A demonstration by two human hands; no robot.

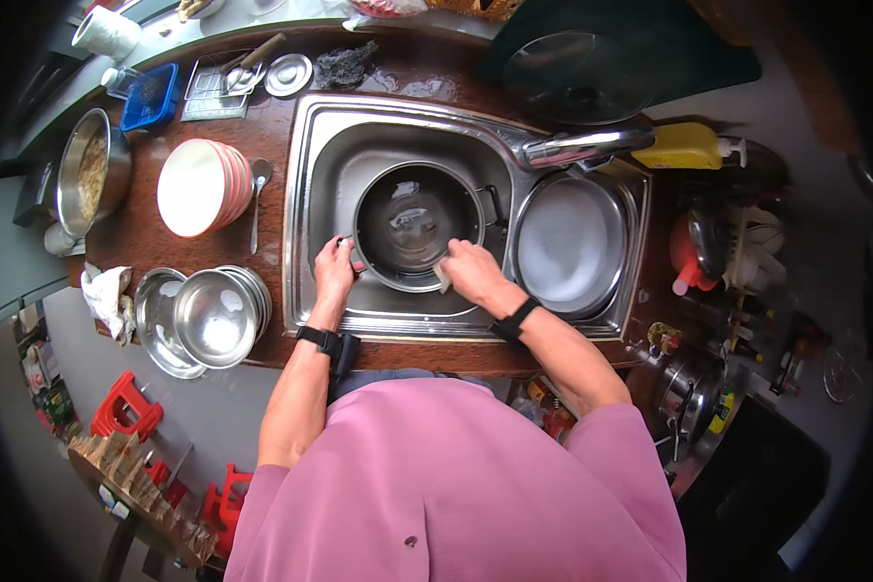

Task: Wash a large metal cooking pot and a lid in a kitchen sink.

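A two-handled metal pot (415,211) with a dark, shiny inside rests in the left basin of the steel sink (400,327). At its lower left, my left hand (335,270) grips the pot's side handle. My right hand (473,270) is at the pot's lower right rim, its fingers closed on a small pale cloth or sponge (442,278) that touches the rim. The other handle (493,206) points right. In the right basin lies a round metal pan (569,244), below the chrome faucet (582,148).
Left of the sink stand stacked white bowls (193,189), a spoon (257,204), steel bowls (218,319) overhanging the front edge and a large food-filled bowl (94,173). Behind lie a metal scourer (343,67) and a blue basket (150,96). A yellow pump bottle (680,145) lies beside the faucet.
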